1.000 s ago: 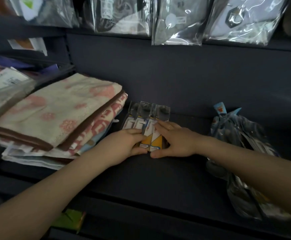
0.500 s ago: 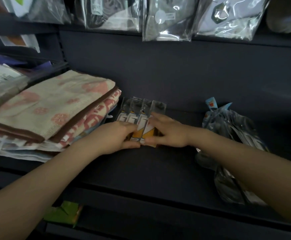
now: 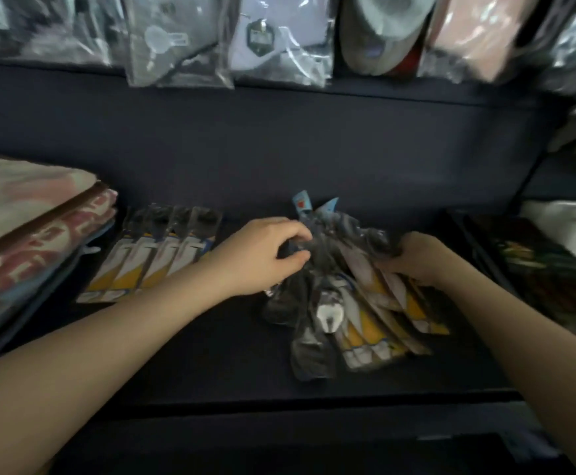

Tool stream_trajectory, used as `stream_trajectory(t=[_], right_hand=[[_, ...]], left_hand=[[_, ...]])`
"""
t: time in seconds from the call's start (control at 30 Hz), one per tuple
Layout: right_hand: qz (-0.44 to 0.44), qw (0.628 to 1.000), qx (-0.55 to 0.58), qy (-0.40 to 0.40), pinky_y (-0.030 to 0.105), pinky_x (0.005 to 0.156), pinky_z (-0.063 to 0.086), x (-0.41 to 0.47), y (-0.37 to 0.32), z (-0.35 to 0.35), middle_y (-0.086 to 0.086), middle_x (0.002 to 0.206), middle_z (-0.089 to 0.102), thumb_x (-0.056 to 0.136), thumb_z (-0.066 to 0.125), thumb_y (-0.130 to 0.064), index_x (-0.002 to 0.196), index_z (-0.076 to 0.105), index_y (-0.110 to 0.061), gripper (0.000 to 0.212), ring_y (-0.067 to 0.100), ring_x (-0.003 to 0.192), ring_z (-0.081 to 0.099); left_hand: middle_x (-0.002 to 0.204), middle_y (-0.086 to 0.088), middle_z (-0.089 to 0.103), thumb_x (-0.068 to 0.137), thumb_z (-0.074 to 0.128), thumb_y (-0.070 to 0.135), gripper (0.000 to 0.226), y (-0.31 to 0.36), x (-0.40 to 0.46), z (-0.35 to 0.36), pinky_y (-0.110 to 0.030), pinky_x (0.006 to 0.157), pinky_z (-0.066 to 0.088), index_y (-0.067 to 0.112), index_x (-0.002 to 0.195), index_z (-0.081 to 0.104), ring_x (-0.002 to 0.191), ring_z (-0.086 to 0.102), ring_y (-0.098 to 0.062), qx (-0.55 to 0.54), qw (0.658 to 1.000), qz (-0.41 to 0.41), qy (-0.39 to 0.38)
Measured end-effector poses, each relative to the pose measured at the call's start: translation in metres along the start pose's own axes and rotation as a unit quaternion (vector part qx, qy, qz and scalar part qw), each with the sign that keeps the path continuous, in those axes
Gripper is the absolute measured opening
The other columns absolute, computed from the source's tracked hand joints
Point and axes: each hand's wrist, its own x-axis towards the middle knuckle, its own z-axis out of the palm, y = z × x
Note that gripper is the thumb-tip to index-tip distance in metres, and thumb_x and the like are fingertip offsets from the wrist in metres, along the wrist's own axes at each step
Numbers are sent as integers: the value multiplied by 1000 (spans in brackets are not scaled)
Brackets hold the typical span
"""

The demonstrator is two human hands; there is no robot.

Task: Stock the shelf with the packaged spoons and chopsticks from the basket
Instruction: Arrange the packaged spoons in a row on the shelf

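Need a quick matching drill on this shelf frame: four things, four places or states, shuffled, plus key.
Things:
1. neat row of packs
2. loose pile of packs
3. folded towels
4. left hand

Places or states:
A. far left of the shelf, stacked
B. gripping the pile's top left
C. lying side by side, right of the towels
D. jumbled, between both hands

Pairs: 1-C, 2-D, 3-A, 4-B

Dim, motion-blurred, glare on plastic.
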Motion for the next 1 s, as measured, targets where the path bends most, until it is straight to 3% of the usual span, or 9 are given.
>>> stream_trajectory(t=[0.13,0.23,0.37,0.47,0.53,0.63,0.8,1.0], right_hand=[[40,997,-2,-59,31,73,44,3,11,-9,16,115,61,77,70,-28,113,58,2,48,30,103,58],[29,997,74,-22,37,84,50,12,21,-8,17,111,64,80,65,-23,111,61,2,40,32,104,60],[14,970,221,100,43,83,53,25,35,-13,13,109,65,84,56,-29,115,57,-7,38,34,100,61],[20,963,234,131,36,73,47,25,44,-19,10,109,60,90,52,-21,122,50,-10,34,30,96,58],[21,966,222,134,32,65,46,30,52,-18,8,99,61,90,52,-20,114,53,-8,27,27,87,59],[17,971,202,126,26,50,37,37,56,-16,6,80,58,89,52,-22,99,57,-5,20,21,70,55],[-17,970,204,133,26,48,36,38,50,-15,8,77,60,89,52,-19,97,59,-5,17,22,65,56],[0,968,235,88,26,47,32,37,46,-10,8,79,59,88,48,-12,91,57,-1,14,18,65,52]], left_hand=[[103,2,64,89,55,32,27,30,45,22,-28,83,48,16,109,62,98,60,-13,-26,999,-30,-9],[100,-4,62,88,49,49,43,49,78,41,-34,72,45,13,108,59,98,57,-21,89,994,-30,-59],[132,-12,51,78,48,68,76,54,122,64,-36,98,39,10,126,49,122,45,-29,216,967,-49,-123],[140,-10,43,64,56,76,100,43,145,72,-38,102,39,11,138,35,127,39,-29,255,943,-103,-189],[138,-11,44,60,57,79,105,36,154,73,-37,100,41,11,137,36,124,43,-29,260,935,-119,-209],[135,-10,45,58,59,78,105,32,158,76,-38,103,38,11,136,38,123,42,-29,269,940,-103,-185],[134,-9,45,63,67,66,96,31,156,78,-40,102,39,9,135,38,124,38,-29,228,959,-99,-138],[122,-14,55,90,51,35,33,25,158,91,-40,92,35,11,112,59,117,42,-32,226,959,-159,-69]])
